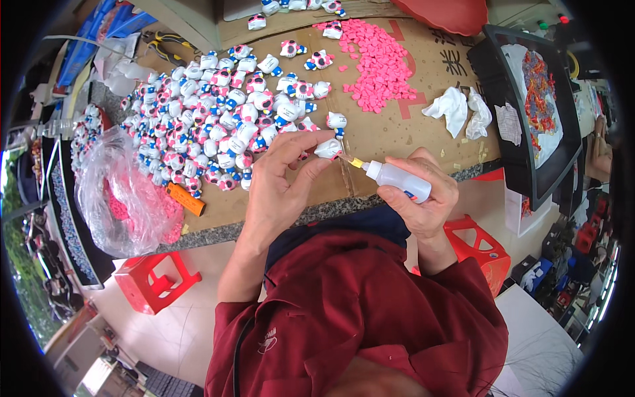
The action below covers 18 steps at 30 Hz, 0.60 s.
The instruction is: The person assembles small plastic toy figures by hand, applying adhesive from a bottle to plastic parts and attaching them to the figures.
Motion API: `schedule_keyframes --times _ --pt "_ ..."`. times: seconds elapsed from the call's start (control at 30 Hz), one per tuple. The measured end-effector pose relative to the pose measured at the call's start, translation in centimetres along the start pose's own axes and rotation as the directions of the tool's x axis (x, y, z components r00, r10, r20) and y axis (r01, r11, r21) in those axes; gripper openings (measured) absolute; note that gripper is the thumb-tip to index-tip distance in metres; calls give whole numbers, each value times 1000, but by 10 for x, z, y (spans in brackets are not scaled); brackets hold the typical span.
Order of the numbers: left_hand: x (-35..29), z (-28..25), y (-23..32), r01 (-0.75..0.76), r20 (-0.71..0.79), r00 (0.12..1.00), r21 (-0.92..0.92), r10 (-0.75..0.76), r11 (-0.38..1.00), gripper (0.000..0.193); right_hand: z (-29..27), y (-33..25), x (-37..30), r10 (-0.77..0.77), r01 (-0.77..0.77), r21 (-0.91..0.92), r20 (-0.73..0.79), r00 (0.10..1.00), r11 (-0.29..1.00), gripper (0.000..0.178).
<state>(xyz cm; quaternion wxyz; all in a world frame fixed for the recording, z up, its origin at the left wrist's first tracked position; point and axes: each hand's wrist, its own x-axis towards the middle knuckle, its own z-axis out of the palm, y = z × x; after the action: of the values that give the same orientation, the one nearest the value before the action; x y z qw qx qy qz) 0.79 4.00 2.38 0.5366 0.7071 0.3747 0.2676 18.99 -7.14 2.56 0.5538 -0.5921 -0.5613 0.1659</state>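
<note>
Between the thumb and index finger of my left hand [281, 185] is a small white figurine [327, 149] with a bit of pink on it. My right hand [430, 195] is wrapped round a translucent white squeeze bottle [397, 180], tilted so that its thin tip beyond the yellow collar [358, 163] meets or almost meets the figurine; I cannot tell whether they touch. Just above the held piece, another figurine [336, 122] in white and blue sits on the cardboard [370, 139]. A large heap of such white, pink and blue figurines [218, 112] spreads to the left.
Small pink pieces [377, 66] lie piled at the far middle, with crumpled white tissues [448, 110] to their right. A black tray [489, 66] stands at the right edge. At left are a clear plastic bag [109, 192], an orange lighter [186, 199] and pliers [165, 49].
</note>
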Motion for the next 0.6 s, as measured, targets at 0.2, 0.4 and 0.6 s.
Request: schedule_keyframes --times 0.2,0.4,0.6 --pt "-1 2 2 6 -7 1000 26 -6 1000 30 0 1 0 0 0 -20 17 1000 1000 35" --pt "0 3 2 -26 -14 1000 39 26 999 33 -1 2 0 28 -28 -32 -11 1000 999 34" --pt "0 1 6 15 -15 1000 61 -14 998 29 -2 3 -1 27 -27 -10 -11 1000 1000 33"
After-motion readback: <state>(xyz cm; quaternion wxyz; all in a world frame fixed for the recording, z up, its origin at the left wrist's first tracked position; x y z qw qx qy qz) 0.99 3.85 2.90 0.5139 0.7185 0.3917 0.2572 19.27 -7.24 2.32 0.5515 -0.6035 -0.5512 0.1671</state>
